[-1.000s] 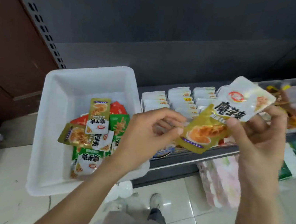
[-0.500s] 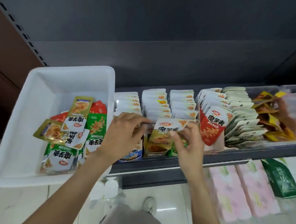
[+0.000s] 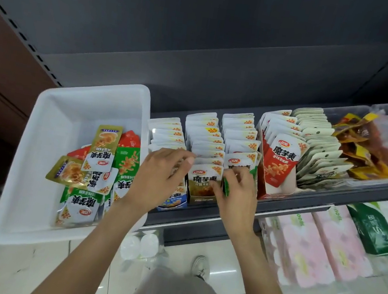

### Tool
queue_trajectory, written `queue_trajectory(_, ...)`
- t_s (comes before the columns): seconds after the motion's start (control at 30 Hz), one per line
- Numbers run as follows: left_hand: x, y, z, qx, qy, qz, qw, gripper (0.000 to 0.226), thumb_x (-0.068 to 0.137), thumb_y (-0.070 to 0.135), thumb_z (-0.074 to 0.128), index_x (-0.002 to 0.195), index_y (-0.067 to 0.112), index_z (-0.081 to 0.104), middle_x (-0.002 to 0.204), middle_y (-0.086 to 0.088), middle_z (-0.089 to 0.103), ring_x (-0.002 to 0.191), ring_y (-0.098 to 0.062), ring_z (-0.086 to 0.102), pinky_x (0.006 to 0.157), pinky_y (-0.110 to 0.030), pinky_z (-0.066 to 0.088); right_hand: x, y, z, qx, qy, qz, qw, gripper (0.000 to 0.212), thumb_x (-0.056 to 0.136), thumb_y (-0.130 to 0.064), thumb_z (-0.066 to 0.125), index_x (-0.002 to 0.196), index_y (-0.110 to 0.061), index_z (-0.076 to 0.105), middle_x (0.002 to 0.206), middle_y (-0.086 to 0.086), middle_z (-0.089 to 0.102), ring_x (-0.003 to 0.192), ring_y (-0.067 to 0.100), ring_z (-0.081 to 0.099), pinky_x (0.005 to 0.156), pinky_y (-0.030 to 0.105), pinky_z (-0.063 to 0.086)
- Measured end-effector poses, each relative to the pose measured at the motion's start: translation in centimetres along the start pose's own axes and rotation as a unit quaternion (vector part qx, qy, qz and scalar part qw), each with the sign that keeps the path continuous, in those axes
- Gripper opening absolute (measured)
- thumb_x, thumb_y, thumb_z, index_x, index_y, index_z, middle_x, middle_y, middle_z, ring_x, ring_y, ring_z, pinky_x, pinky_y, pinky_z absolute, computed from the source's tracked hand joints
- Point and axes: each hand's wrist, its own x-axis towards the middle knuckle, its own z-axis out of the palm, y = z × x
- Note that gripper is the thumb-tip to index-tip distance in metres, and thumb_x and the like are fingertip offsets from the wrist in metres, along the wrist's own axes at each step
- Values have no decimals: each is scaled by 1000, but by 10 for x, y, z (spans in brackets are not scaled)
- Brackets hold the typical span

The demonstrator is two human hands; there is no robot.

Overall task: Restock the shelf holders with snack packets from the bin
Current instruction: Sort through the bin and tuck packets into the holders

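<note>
Both hands at shelf (image 3: 200,226) front edge. Left hand (image 3: 159,179) fingers curled on packets in a holder; right hand (image 3: 236,194) pinches the brown snack packet (image 3: 204,181) standing in the front holder (image 3: 201,199). White bin (image 3: 42,148) of packets at shelf's left end; red packet row (image 3: 277,165) crowds right.
</note>
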Motion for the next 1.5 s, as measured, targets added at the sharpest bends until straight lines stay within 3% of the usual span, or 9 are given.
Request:
queue_trajectory(0.23,-2,-11,-5,32,28,71,997,34,94,40,44,117,22,63,114,3,66,108,-13,58,92,-37,49,-1,-11,-14,58,-13,95,994,31,75,-28,79,98,-16,61,105,3,53,93,22,57,64,30,49)
queue_trajectory(0.53,-73,-78,-68,-103,338,-95,931,16,92,26,50,101,20,62,86,6,65,76,0,59,64,-8,41,18,-118,-75,385,-3,54,921,13,91,-17,60,100,-25,57,90,-14,62,87,9,60,74,20,47)
queue_trajectory(0.87,-76,-199,-75,72,66,-223,970,44,83,24,66,122,10,52,118,-12,56,108,-34,51,89,-41,43,30,-223,114,86,-368,-43,925,40,96,-27,51,135,-17,45,131,2,53,119,16,51,98,27,40)
queue_trajectory(0.97,-62,-209,-77,107,-28,-266,958,58,85,34,62,135,14,40,133,-9,47,121,-30,42,101,-39,37,40,-226,153,-47,-354,26,934,59,96,-47,46,142,-14,31,94,4,63,84,19,61,82,34,50)
queue_trajectory(1.03,-58,-212,-77,132,-52,-268,953,64,85,37,63,138,14,36,135,-9,45,123,-28,40,102,-37,36,40,-227,168,-126,-351,41,927,71,88,-59,50,136,-9,35,70,-2,55,70,17,58,95,43,44)
queue_trajectory(1.13,-58,-216,-75,162,-56,-256,951,71,84,42,64,142,15,30,138,-6,42,126,-26,38,101,-36,36,40,-227,181,-124,-324,83,934,66,80,-55,64,121,-7,44,69,-4,52,85,21,64,106,44,33)
queue_trajectory(1.27,-60,-219,-73,142,2,-216,966,88,80,40,69,147,15,19,143,-8,34,128,-27,35,102,-38,37,42,-225,169,17,-214,122,969,29,84,-23,69,109,-14,57,104,4,67,94,21,65,86,28,44)
queue_trajectory(1.4,-53,-202,-92,24,186,1,982,77,75,25,71,141,19,33,144,-7,37,133,-22,30,110,-37,31,42,-231,122,5,-148,-65,987,14,88,-18,63,101,-22,68,103,-2,64,82,18,65,71,30,52)
queue_trajectory(1.5,-47,-177,-116,-27,132,72,988,51,81,41,59,128,24,50,122,2,60,120,-9,46,107,-40,34,43,-235,77,82,-142,-133,978,11,85,-19,68,96,-21,70,91,-6,67,77,13,63,68,32,53)
